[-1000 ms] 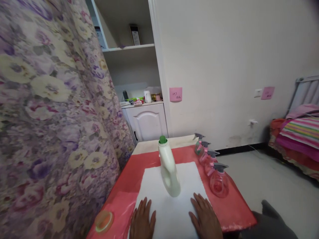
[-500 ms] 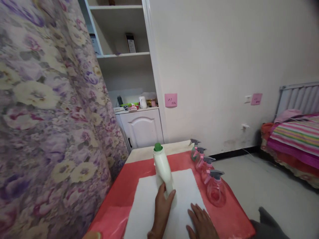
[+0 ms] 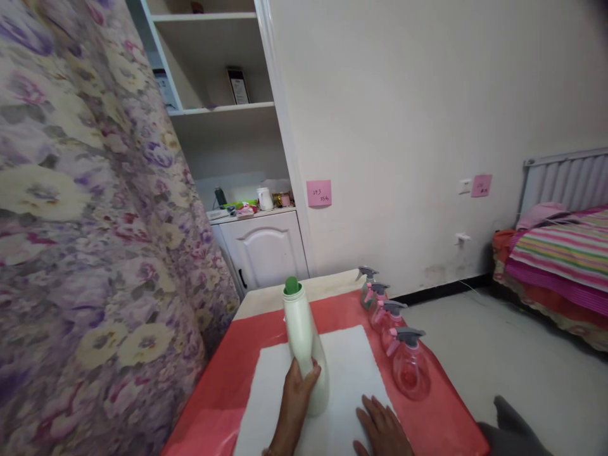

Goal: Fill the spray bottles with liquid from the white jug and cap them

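Note:
A tall white bottle (image 3: 303, 335) with a green cap (image 3: 291, 285) stands upright on a white cloth (image 3: 346, 373) spread over the red table cover (image 3: 228, 399). My left hand (image 3: 295, 396) is wrapped round the bottle's handle side near its base. My right hand (image 3: 380, 430) lies flat on the cloth at the lower right, fingers stretched out, holding nothing. Several pink spray bottles (image 3: 407, 370) with grey triggers stand in a row along the table's right side, close to my right hand.
A flowered curtain (image 3: 95, 240) hangs along the left of the table. Behind stand a white cabinet (image 3: 266, 247) with small items on top and open shelves above. Pink notes are stuck on the wall (image 3: 403, 126). A bed with striped bedding (image 3: 560, 253) is at the right.
My left hand left the cloth and closed round the white bottle. The view swung a little to the right. My right hand stayed flat on the cloth.

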